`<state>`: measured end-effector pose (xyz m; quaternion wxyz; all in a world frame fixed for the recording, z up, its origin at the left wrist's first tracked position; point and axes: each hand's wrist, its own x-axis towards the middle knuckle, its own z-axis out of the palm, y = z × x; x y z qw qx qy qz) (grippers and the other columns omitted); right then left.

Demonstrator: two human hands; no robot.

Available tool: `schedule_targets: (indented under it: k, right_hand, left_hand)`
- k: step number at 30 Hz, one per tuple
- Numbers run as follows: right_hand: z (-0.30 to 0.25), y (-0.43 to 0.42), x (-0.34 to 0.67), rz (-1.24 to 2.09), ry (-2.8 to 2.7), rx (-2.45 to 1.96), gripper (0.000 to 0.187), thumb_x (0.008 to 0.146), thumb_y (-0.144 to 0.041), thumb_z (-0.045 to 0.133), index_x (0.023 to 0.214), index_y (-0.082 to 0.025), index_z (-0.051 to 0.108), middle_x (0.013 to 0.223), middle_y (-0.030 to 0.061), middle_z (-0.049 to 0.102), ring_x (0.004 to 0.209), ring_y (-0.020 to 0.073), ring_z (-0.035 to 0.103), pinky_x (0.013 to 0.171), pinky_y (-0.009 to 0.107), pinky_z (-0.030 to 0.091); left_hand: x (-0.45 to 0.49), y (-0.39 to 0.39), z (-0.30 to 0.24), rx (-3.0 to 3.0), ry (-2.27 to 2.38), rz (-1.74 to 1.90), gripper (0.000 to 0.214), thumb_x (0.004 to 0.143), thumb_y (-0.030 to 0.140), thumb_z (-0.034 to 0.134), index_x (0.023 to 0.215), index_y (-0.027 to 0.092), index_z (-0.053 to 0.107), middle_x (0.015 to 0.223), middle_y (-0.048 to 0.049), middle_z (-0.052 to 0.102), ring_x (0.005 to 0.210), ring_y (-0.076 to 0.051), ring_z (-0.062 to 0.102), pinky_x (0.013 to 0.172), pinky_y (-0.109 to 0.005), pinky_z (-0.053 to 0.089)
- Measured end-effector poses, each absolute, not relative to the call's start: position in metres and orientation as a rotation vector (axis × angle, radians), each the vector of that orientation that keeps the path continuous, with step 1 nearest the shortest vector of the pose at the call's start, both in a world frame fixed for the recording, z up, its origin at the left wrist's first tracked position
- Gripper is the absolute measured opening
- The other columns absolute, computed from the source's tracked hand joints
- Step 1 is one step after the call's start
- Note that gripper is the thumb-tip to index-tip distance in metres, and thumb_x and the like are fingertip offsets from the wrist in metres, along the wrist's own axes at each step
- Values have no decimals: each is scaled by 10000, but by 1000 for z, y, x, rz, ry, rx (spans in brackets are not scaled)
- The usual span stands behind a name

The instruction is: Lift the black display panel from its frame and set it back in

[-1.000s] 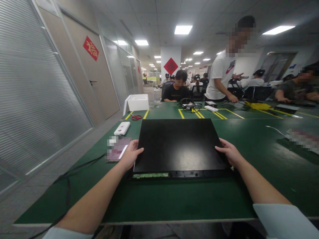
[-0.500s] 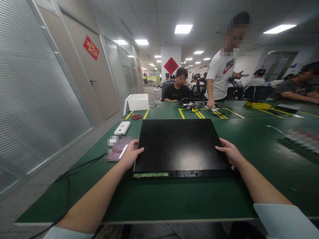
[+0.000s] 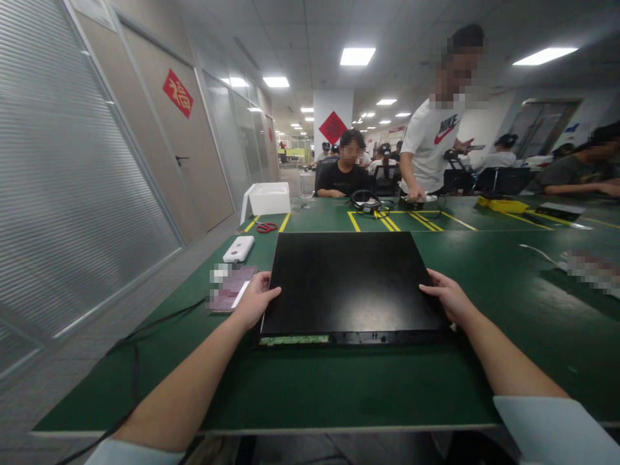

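Note:
A black flat display panel (image 3: 346, 281) is in front of me over the green table, its dark screen facing up. Along its near edge runs a dark strip with a green circuit board (image 3: 294, 340) at the left end. My left hand (image 3: 252, 301) grips the panel's left edge, thumb on top and fingers beside and under it. On the opposite edge, my right hand (image 3: 448, 298) holds in the same way. The fingertips beneath the panel are hidden, and I cannot tell whether its underside touches the table.
Left of the panel lie a phone (image 3: 233, 289), a white power bank (image 3: 239, 249) and red-handled scissors (image 3: 266, 227). Behind them stands a white box (image 3: 269, 198). Headphones (image 3: 365, 201) and a yellow object (image 3: 504, 205) sit farther back. A standing person (image 3: 431, 148) reaches to the table across from me.
My hands and the panel stay practically still. Across the table, the standing person's lowered hand has shifted slightly to the right and raised the small item and cable there.

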<state>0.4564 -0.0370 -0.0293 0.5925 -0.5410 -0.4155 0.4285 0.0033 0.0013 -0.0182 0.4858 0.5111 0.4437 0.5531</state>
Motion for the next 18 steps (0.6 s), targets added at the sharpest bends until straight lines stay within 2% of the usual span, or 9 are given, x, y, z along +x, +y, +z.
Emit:
schedule_targets:
  k: [7, 13, 18]
  right_hand:
    - [-36, -32, 462, 875, -1077, -1309, 493, 553, -255, 771, 1041, -270, 698, 1091, 38, 735, 1094, 300, 647, 977, 458, 486]
    - [-42, -27, 471, 616, -1182, -1410, 442, 580, -316, 753, 1017, -259, 720, 1243, 47, 664, 1233, 310, 551, 1070, 472, 395]
    - [-40, -31, 467, 792, -1075, -1402, 479, 557, -272, 767, 1033, -263, 711, 1180, 39, 700, 1165, 311, 603, 998, 468, 470]
  left_hand:
    - [2, 4, -22, 1333, 1095, 1319, 434, 618, 232, 751, 1017, 202, 581, 1168, -94, 684, 1159, -293, 612, 1004, -473, 453]
    - [-7, 11, -27, 1485, 1222, 1315, 378, 592, 266, 781, 930, 198, 626, 1336, -120, 584, 1323, -320, 468, 1113, -465, 328]
    - [-9, 13, -30, 1594, 1282, 1290, 369, 608, 314, 771, 931, 192, 641, 1284, -124, 615, 1266, -319, 523, 1086, -472, 361]
